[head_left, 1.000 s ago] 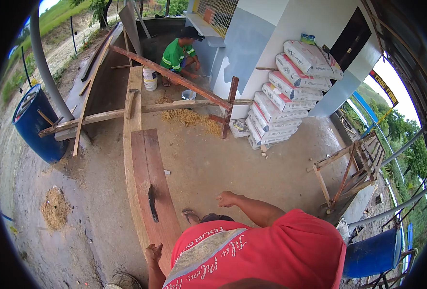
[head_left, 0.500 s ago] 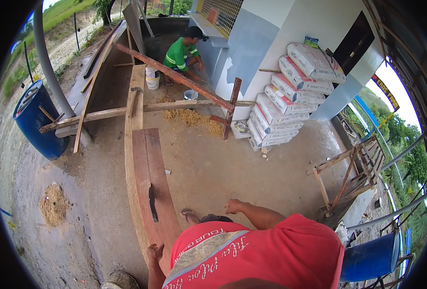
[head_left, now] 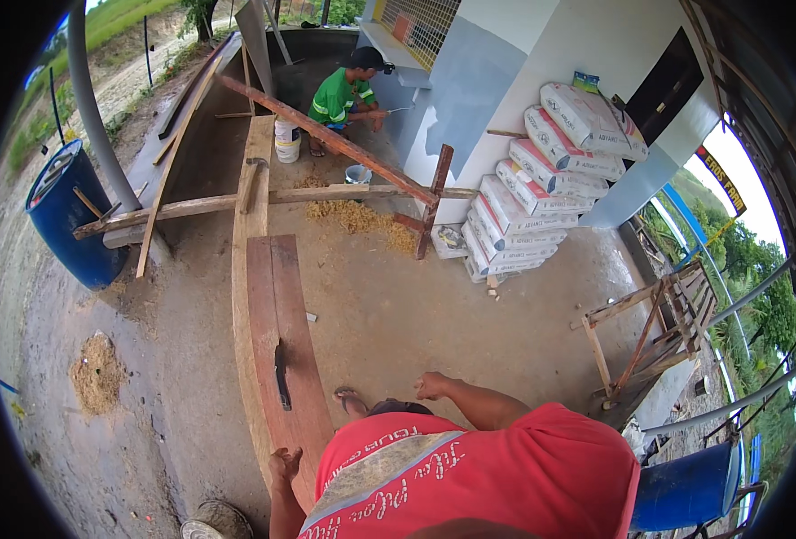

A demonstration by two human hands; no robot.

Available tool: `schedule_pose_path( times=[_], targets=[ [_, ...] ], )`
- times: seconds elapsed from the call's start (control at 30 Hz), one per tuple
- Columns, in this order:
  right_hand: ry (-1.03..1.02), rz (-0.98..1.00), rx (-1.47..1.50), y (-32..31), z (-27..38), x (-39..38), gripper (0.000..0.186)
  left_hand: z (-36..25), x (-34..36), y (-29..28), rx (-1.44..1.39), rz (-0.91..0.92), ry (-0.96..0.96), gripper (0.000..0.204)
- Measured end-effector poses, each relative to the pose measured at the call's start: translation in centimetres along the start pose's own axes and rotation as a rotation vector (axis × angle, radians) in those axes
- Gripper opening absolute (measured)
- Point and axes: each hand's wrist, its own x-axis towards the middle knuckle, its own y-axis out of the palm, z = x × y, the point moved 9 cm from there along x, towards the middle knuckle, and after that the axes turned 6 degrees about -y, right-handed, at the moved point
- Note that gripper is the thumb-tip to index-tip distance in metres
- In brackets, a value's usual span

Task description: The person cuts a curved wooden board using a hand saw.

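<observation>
My left hand [head_left: 285,463], fingers loosely apart, hovers at or over a reddish plank [head_left: 259,305]; whether it touches is unclear. My right hand [head_left: 432,384] is out to the right of the plank with loosely bent fingers and nothing visible in them. A long narrow black object [head_left: 282,375] lies on the reddish plank, between my hands and farther from me. The plank rests along a paler board [head_left: 257,135], on which a hammer [head_left: 250,184] lies near a crossing timber [head_left: 322,192].
A co-worker in green [head_left: 335,108] crouches by the wall holding a thin tool, beside buckets [head_left: 287,144]. Cement sacks [head_left: 532,198] are stacked right of the timber frame [head_left: 434,198]. A blue drum [head_left: 74,216] stands left, sawdust [head_left: 97,368] lies nearby, and a wooden rack [head_left: 640,332] stands right.
My left hand has lifted slightly and my right hand has shifted a little right and down. The co-worker's hand has risen toward the wall with the thin tool. The view has shifted slightly.
</observation>
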Motion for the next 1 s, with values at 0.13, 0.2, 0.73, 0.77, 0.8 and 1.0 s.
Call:
schedule_pose_path(
  times=[0.13, 0.2, 0.73, 0.77, 0.8, 1.0],
  targets=[
    [-0.009, -0.017, -0.027, 0.0, 0.4, 0.1, 0.062, 1.3, -0.5, 0.1, -0.053, -0.023, 0.004, 0.060],
    [-0.031, -0.016, -0.061, 0.0, 0.8, 0.4, 0.062, 2.4, -0.3, 0.3, -0.040, -0.017, 0.013, 0.062],
    [-0.037, 0.009, -0.088, -0.3, 1.9, 1.6, 0.065, 0.9, -0.5, -0.8, -0.013, -0.024, -0.002, 0.066],
    [-0.033, 0.017, -0.101, -0.3, 2.0, 1.6, 0.065, 0.8, -0.7, -0.9, -0.012, -0.029, -0.007, 0.066],
    [-0.035, 0.017, -0.102, -0.3, 2.1, 1.7, 0.065, 0.7, -0.9, -1.1, -0.011, -0.035, -0.013, 0.066],
    [-0.072, 0.006, -0.162, -0.2, 1.8, 2.3, 0.062, -0.9, -2.1, -1.1, -0.019, 0.002, -0.041, 0.069]
  ],
)
